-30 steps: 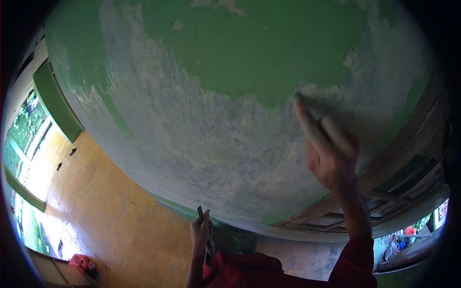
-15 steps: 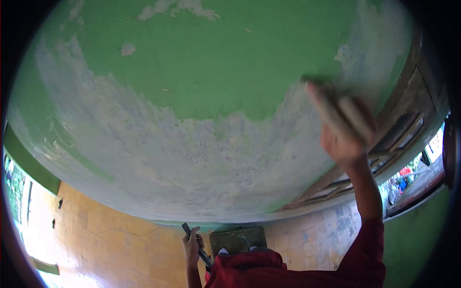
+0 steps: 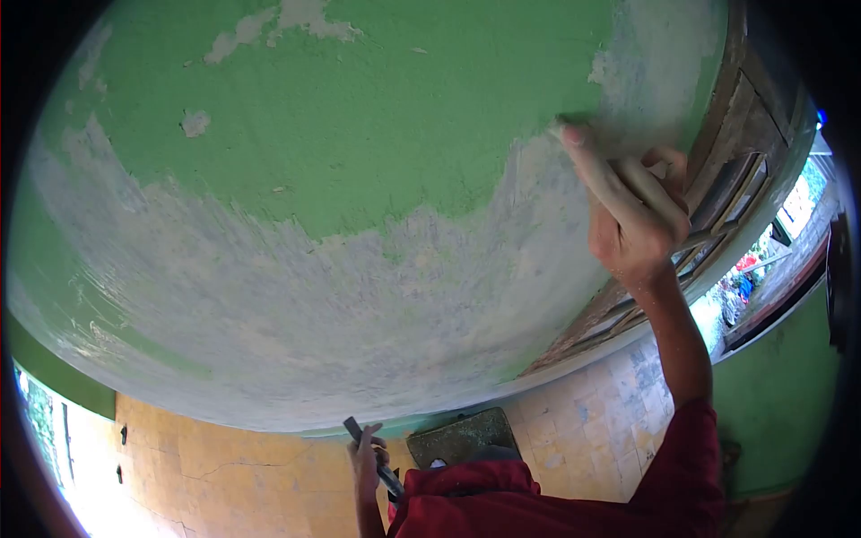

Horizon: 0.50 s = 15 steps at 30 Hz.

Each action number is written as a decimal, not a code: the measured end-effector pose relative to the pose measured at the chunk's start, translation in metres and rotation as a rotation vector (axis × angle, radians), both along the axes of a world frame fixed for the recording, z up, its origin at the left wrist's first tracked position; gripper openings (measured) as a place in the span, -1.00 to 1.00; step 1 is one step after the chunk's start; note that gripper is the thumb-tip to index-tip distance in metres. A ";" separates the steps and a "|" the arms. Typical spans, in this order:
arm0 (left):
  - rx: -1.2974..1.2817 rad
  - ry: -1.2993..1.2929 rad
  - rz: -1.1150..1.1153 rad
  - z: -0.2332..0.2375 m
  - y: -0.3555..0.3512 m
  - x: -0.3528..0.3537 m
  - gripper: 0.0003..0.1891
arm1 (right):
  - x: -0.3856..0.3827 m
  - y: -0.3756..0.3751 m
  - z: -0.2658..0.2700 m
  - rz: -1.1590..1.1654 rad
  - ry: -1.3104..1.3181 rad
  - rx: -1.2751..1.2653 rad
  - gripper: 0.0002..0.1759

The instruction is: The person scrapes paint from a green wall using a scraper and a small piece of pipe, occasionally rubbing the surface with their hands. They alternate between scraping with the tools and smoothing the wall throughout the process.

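Observation:
My right hand (image 3: 637, 211) is raised against the wall (image 3: 359, 134), its index finger stretched toward the surface and the other fingers curled. A thin dark edge shows by the fingertip; what the hand grips, if anything, is hidden. The wall is green, with a broad greyish-white area where the paint is gone and ragged borders between the two. Low down, my left hand (image 3: 366, 455) is closed round a dark bar-shaped tool (image 3: 389, 480), which slants with its flat grey end up. That hand is away from the wall's upper part.
A brown wooden frame with panes (image 3: 717, 197) runs along the wall's right side. Below lies a yellowish tiled floor (image 3: 242, 466), with a dark, worn platform (image 3: 466, 435) under my feet. Bright openings stand at the far left and right.
The view has shifted and tilted a little. My right hand, blurred before, now shows sharply by the border of the green paint. My left hand still holds the bar-shaped tool.

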<state>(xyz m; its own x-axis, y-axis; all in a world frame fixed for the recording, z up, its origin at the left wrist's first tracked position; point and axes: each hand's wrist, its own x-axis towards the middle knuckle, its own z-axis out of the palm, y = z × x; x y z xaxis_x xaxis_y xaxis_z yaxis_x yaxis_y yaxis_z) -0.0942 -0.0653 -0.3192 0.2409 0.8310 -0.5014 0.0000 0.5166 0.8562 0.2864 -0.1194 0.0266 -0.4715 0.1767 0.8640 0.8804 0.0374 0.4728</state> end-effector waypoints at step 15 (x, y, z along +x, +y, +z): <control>0.127 0.014 -0.009 -0.001 0.030 -0.037 -0.56 | -0.052 0.011 -0.068 -0.077 0.315 -0.136 -0.57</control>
